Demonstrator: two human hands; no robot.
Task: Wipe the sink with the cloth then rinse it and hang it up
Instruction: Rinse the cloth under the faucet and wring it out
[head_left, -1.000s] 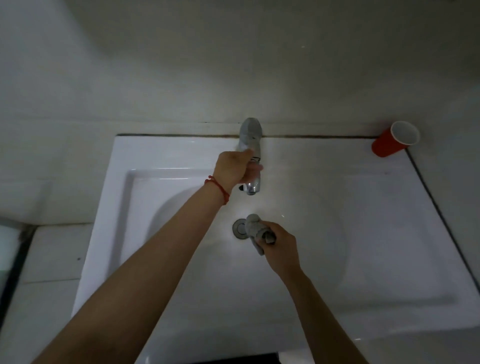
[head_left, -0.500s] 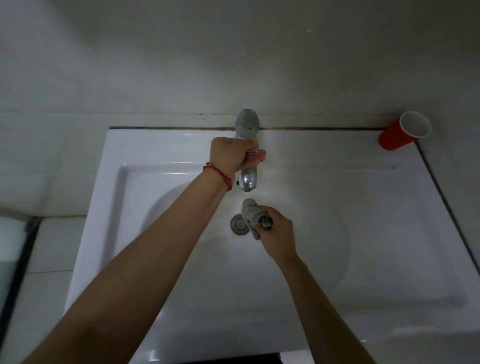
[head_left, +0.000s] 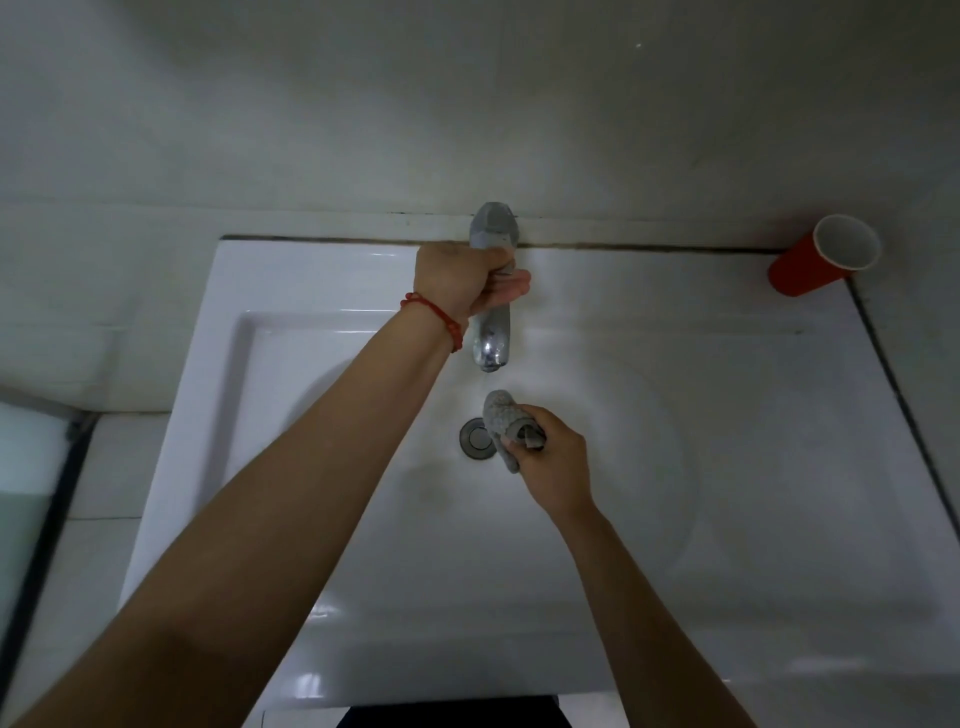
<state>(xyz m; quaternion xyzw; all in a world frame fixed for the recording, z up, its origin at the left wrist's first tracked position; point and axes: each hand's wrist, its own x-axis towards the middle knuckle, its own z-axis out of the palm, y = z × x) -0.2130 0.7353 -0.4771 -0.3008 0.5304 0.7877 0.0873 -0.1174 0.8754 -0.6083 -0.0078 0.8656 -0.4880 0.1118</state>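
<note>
Below the grey wall (head_left: 467, 104), a white sink (head_left: 322, 467) fills the view, and its round drain (head_left: 475, 439) serves as landmark. Beyond the drain stands the chrome tap (head_left: 491, 343); the left hand (head_left: 462, 283), a red bracelet (head_left: 441, 317) at its wrist, grips it with fingers curled round. Far right of the drain, against the wall, a red cup (head_left: 821, 257) stands on the sink's corner. Just right of the drain, under the spout, the right hand (head_left: 553, 467) holds the bunched grey cloth (head_left: 504, 421), fingers wrapped tightly around it.

red cup (head_left: 810, 265) at counter corner
</note>
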